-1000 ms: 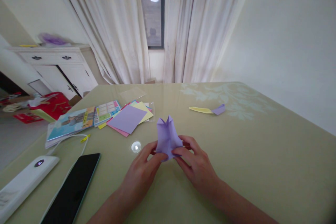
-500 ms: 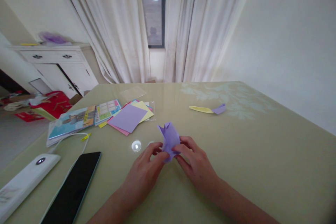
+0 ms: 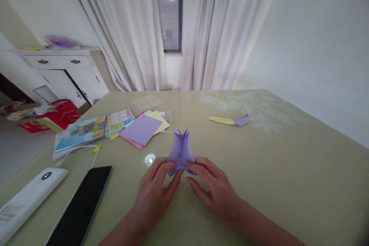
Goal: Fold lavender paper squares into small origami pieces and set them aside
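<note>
The fingers of the left hand (image 3: 154,190) grip the lower left side of the folded purple paper (image 3: 176,153); the fingers of the right hand (image 3: 217,188) hold its lower right side, the thumb clear of it. The paper faces the middle of the far edge of the tabletop (image 3: 273,173), well back from that edge.

An illustrated booklet (image 3: 80,134) lies along the left edge. A dark-screened device (image 3: 80,205) lies nearer, left of the hands. Loose coloured sheets (image 3: 142,128) overlap beside the booklet. A smaller yellow-and-purple piece (image 3: 227,121) lies right of middle, near the far edge.

Caution: unequal pull from the hands could skew or tear the centre crease; excess pressure could crush the walls; with the right thumb off, that side may slip.

Not visible: the paper's back, the fingertips behind it and the near edge. Contact between paper and tabletop cannot be confirmed. The frame cuts off a white device (image 3: 31,196); its markings are illegible.
</note>
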Demonstrator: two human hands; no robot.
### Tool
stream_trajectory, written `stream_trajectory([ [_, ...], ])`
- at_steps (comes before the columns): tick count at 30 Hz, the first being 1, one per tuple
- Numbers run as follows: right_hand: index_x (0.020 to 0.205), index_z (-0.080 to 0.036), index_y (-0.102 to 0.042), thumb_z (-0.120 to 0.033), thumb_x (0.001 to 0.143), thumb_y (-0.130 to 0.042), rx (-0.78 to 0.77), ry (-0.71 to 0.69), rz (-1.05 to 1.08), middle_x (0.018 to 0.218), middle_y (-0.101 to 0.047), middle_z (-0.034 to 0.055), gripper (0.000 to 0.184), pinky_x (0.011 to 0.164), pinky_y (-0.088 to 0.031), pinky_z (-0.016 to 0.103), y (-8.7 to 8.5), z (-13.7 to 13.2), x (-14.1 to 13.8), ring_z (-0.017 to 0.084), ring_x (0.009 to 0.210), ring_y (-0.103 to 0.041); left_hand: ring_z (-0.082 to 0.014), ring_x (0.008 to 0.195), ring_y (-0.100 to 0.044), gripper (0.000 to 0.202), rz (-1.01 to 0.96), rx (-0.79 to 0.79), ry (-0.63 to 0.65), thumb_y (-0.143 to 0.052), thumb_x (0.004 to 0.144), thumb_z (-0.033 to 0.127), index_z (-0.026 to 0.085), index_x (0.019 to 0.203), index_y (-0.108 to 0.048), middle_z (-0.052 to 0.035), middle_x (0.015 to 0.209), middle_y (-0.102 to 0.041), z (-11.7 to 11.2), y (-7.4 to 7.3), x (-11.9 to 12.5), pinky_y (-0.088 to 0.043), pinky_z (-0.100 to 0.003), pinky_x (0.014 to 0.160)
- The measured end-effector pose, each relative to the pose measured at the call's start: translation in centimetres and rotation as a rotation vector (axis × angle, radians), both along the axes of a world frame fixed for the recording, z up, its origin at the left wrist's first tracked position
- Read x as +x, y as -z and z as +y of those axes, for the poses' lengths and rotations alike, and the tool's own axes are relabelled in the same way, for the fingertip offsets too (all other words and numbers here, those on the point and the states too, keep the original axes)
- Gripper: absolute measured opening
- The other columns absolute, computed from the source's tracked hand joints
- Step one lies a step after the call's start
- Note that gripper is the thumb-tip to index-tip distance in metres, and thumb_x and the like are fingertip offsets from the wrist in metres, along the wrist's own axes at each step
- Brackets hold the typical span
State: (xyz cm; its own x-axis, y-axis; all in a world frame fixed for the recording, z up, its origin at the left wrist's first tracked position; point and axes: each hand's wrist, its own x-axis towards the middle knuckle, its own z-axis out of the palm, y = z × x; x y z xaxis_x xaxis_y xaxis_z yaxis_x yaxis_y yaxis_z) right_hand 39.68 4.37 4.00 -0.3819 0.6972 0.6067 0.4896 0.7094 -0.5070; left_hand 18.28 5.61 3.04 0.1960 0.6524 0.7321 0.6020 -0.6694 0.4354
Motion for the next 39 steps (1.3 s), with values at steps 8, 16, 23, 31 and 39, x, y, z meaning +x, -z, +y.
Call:
stream_trajectory([
  [8, 0.165, -0.027, -0.038, -0.018, 0.103, -0.064, -0.107, -0.058, 0.066, 0.129, -0.071, 0.0128, 0.068, 0.096, -0.064, 0.036, 0.8, -0.8, -0.8, 0.023, 0.106, -0.074, -0.0204, 0.11, -0.072, 0.053, 0.004, 0.119, 0.054, -0.067, 0.098, 0.004, 0.022, 0.146, -0.052, -0.0106, 0.118, -0.073, 0.0, 1.0, 0.0, -0.061, -0.032, 0.097],
  [16, 0.148, -0.027, -0.053, -0.016, 0.105, -0.06, -0.096, 0.007, 0.136, 0.126, -0.077, 0.01, 0.046, 0.095, -0.066, 0.035, 1.0, -0.9, -1.0, 0.022, 0.102, -0.08, -0.0204, 0.101, -0.074, 0.027, 0.008, 0.095, 0.078, -0.067, 0.098, 0.007, 0.022, 0.121, -0.063, -0.0088, 0.108, -0.076, -0.2, 0.4, 0.4, -0.061, -0.032, 0.094],
  [23, 0.115, -0.025, -0.062, -0.015, 0.1, -0.065, -0.169, 0.103, 0.336, 0.097, -0.075, 0.0017, 0.018, 0.072, -0.064, 0.023, 0.5, -0.7, -1.8, 0.014, 0.077, -0.077, -0.0178, 0.088, -0.07, 0.041, -0.069, 0.027, 0.131, -0.064, 0.1, 0.009, 0.019, 0.139, -0.054, -0.0061, 0.098, -0.069, -0.4, 0.3, 1.2, -0.062, -0.028, 0.081],
  [31, 0.113, -0.025, -0.059, -0.02, 0.098, -0.069, -0.241, 0.228, 0.407, 0.092, -0.073, 0.0001, 0.019, 0.067, -0.064, 0.025, 0.6, -0.6, -1.7, 0.015, 0.071, -0.076, -0.0204, 0.093, -0.073, 0.018, 0.084, 0.043, 0.093, -0.069, 0.103, 0.022, 0.021, 0.119, -0.062, -0.0068, 0.1, -0.072, -0.5, 0.4, 0.4, -0.061, -0.029, 0.086],
  [39, 0.109, -0.023, -0.075, -0.025, 0.098, -0.072, -0.278, 0.157, 0.367, 0.093, -0.074, 0.003, 0.011, 0.07, -0.062, 0.027, -0.2, 0.8, -0.6, 0.017, 0.08, -0.072, -0.0179, 0.086, -0.068, 0.021, 0.196, 0.074, 0.23, -0.055, 0.108, 0.01, 0.019, 0.12, -0.068, -0.0057, 0.096, -0.071, -0.1, -0.4, -0.6, -0.054, -0.029, 0.082],
])
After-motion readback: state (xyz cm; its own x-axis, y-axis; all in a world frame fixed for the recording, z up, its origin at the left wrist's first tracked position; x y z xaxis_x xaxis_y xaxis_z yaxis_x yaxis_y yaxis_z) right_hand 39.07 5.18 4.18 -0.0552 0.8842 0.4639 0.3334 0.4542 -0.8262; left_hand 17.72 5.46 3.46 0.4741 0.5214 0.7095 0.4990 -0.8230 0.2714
